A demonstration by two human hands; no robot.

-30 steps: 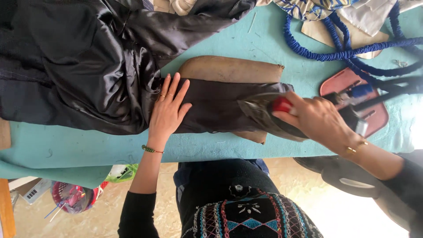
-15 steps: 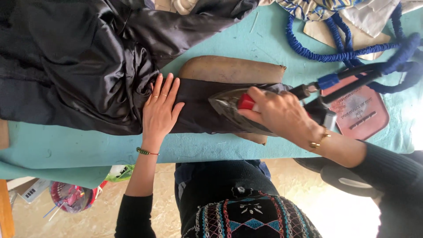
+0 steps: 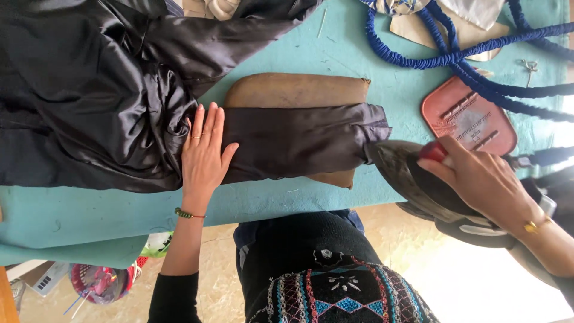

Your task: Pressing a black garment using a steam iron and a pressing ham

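— What worries you here, taking the brown sleeve board (image 3: 299, 91) as the landmark?

— The big dark garment (image 3: 89, 90), bunched in glossy folds to the left of the board. It looks slippery – if it slides, it could drag the sleeve (image 3: 299, 140) laid along the board and a crease could get pressed in.

— And the iron?

— The iron (image 3: 412, 173) sits just past the board's right end, tip beside the cuff, partly over the teal table's (image 3: 72, 209) edge. On thin satin-like cloth, lingering could scorch it. The blue braided cord (image 3: 454, 57), looped beyond the board's far right corner near a flat reddish rest pad (image 3: 469, 116), might snag.

— The hands?

— Left hand (image 3: 203, 152) lies flat, fingers spread, pressing the sleeve at the board's left end. Right hand (image 3: 478, 176) is wrapped round the iron's handle.
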